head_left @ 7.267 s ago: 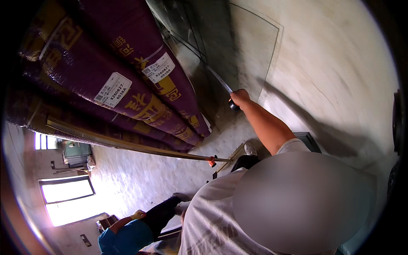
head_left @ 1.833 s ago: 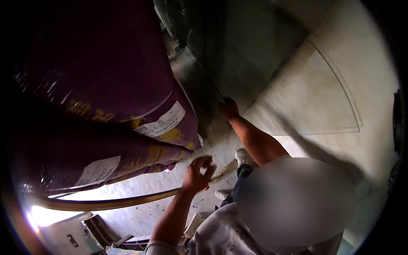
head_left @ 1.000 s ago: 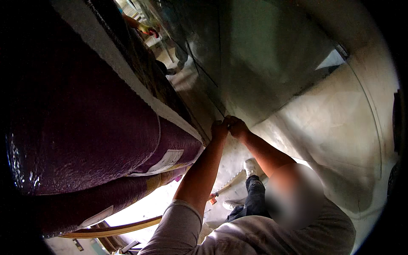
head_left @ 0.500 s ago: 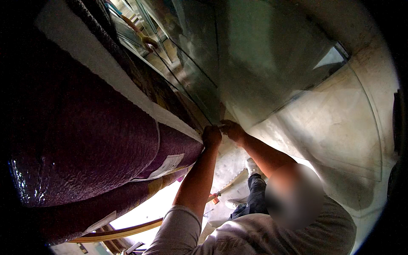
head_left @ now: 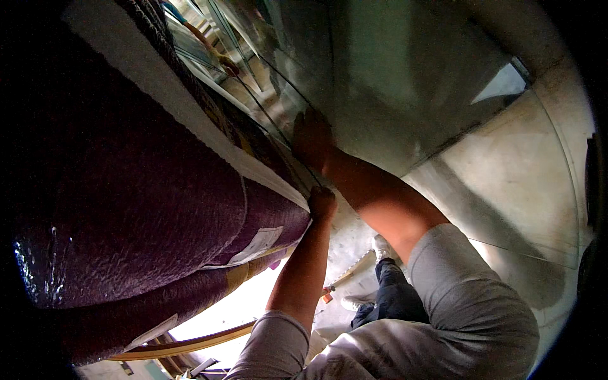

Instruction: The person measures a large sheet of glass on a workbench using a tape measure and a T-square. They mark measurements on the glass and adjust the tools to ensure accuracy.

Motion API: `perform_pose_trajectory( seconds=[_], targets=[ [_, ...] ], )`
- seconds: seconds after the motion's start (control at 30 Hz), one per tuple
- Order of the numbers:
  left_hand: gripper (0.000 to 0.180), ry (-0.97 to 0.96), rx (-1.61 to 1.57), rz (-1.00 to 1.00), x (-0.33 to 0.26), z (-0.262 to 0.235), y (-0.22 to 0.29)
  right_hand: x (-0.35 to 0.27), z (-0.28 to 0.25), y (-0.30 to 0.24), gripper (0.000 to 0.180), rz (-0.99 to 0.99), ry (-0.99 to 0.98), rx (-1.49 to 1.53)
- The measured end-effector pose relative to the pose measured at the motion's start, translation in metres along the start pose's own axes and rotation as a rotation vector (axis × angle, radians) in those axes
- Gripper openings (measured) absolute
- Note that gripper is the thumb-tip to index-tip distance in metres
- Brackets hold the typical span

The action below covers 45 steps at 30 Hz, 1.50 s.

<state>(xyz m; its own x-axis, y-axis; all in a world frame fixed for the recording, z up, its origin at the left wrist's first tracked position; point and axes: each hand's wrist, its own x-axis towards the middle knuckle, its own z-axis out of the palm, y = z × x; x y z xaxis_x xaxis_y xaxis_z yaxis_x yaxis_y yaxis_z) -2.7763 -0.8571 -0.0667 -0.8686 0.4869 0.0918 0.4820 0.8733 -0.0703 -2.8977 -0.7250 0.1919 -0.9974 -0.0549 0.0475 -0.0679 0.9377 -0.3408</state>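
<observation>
A large glass sheet [head_left: 386, 82], dark and see-through, stands tilted ahead of me. My left hand [head_left: 323, 201] is closed at its near lower corner, beside the end of a purple roll; its fingertips are hidden. Farther up the sheet, my right hand [head_left: 312, 140] reaches across in shadow, fingers stretched forward against the glass close to its left edge. At the far upper left another person's hand [head_left: 227, 64] rests by a thin glass edge, the arm coming from a blue sleeve.
Plastic-wrapped purple rolls [head_left: 158, 209] with a pale border fill the left side. Below them runs a curved yellow-brown strip [head_left: 196, 344]. My shoe [head_left: 382, 248] stands on the pale floor near an orange-ended bar [head_left: 327, 294]. A pale stained surface [head_left: 513, 171] lies at right.
My right hand has left its place beside the left one and moved forward along the glass. My left hand stays at the corner. The other person's hand has shifted slightly.
</observation>
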Motion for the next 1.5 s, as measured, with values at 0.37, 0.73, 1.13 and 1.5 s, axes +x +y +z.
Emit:
perform_pose_trajectory(
  seconds=[0.37, 0.73, 1.13, 1.5],
  targets=[
    [0.042, -0.131, -0.688, -0.573, 0.015, -0.03, 0.011, 0.004, -0.006, -0.026, 0.081, 0.191, -0.191, 0.079],
    [0.048, -0.209, -0.735, -0.671, 0.017, -0.026, 0.011, 0.037, 0.013, -0.011, 0.072, 0.297, -0.149, 0.239],
    [0.042, -0.139, -0.28, -0.29, 0.004, -0.014, 0.009, 0.037, 0.0, 0.0, 0.055, 0.179, -0.226, 0.201],
    [0.037, -0.126, -0.235, -0.104, -0.024, 0.028, -0.019, 0.012, 0.02, -0.023, 0.041, 0.107, -0.072, 0.078]
  ],
)
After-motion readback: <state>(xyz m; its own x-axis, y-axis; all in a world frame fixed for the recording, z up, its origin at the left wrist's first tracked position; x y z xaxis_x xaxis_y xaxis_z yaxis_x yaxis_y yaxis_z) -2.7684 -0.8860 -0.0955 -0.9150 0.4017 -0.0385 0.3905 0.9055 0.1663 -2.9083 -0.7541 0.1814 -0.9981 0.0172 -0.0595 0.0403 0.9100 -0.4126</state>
